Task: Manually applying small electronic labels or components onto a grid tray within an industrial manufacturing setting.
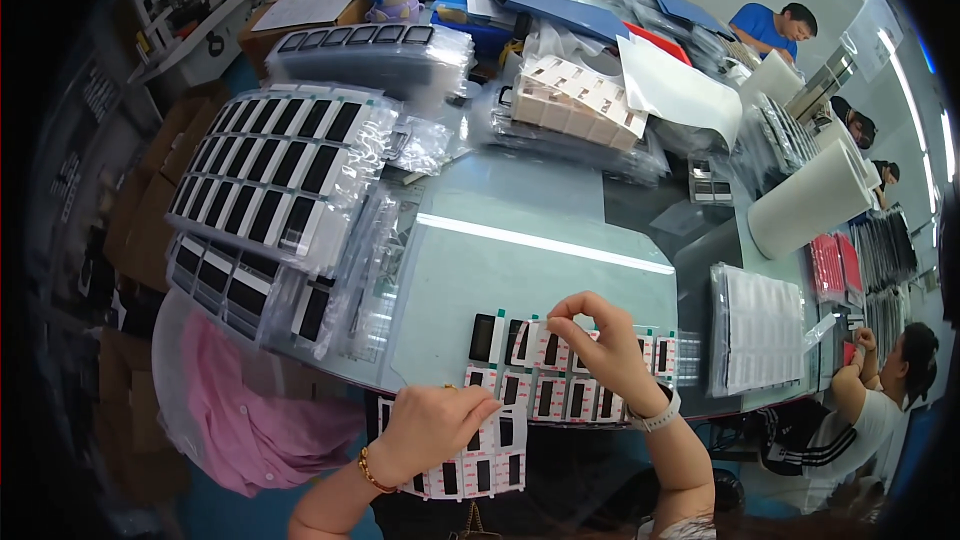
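Note:
My left hand (430, 430), with a red-and-gold bracelet at its wrist, is closed on a white sticker sheet (480, 475) with dark rectangular windows and red print. That sheet hangs over the table's front edge. My right hand (605, 345), wearing a light watch band, pinches a small white sticker (528, 342) between thumb and forefinger. It is over a tray of small dark screens (548, 398) with white frames and green tabs. A bare dark screen (485, 338) shows at the tray's left corner. My palm and wrist hide part of the tray.
Stacked trays of black-and-white screens (270, 170) stand at left, above a pink cloth (245, 415) in clear plastic. A beige divided box (575, 105) lies at the back. White packed sheets (755, 330) and a white roll (810, 200) are at right. Other people work farther right.

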{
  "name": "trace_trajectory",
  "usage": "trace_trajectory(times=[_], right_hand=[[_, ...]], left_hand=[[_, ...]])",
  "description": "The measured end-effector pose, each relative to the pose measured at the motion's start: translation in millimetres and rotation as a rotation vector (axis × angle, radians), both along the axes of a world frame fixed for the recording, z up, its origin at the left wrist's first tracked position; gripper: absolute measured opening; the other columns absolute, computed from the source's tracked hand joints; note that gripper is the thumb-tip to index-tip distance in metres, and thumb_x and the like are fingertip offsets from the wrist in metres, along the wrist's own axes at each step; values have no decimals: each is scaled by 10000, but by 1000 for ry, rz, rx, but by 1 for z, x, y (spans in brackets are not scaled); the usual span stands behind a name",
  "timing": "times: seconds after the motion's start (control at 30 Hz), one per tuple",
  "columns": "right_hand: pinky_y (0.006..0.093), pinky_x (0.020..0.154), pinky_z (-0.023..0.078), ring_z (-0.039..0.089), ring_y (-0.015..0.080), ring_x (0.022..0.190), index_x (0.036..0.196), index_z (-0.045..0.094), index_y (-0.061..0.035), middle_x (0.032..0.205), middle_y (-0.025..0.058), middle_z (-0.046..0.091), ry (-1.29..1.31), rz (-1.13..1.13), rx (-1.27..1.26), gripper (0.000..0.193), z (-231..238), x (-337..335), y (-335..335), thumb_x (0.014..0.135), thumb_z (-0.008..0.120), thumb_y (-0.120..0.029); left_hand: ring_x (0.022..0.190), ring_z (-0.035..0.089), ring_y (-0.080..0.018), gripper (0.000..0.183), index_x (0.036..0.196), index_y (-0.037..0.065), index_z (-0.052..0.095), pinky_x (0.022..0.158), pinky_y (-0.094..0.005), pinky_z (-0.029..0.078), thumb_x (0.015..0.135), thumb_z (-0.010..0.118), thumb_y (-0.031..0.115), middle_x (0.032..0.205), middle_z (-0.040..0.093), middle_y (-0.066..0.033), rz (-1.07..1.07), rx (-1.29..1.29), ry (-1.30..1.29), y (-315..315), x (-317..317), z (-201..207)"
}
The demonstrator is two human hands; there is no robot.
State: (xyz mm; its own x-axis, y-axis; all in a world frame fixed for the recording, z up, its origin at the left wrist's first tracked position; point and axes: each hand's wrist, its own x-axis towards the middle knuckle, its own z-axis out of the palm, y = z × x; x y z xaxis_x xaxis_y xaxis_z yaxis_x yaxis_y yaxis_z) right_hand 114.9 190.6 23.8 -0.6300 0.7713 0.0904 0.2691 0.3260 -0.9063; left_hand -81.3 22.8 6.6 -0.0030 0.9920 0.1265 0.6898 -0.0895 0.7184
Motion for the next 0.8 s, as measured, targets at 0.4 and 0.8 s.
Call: trace_trajectory(times=[0.4, 0.8], right_hand=[[217, 636, 495, 627, 64, 781, 1000, 698, 10, 875, 34, 716, -111, 5, -155, 100, -25, -6, 4, 959, 710, -80], [216, 605, 458, 579, 50, 708, 1004, 697, 1, 868, 21, 705, -103, 8, -18, 101, -30, -6, 2, 959, 714, -88]], left_hand=[[493, 601, -219, 245, 1149, 190, 771, 470, -363, 434, 939, 716, 304, 554, 590, -26, -5, 64, 159, 10, -4, -18], [466, 568, -204, 247, 1154, 202, 773, 451, -357, 402, 943, 713, 317, 545, 574, -16, 2, 85, 160, 13, -3, -18]])
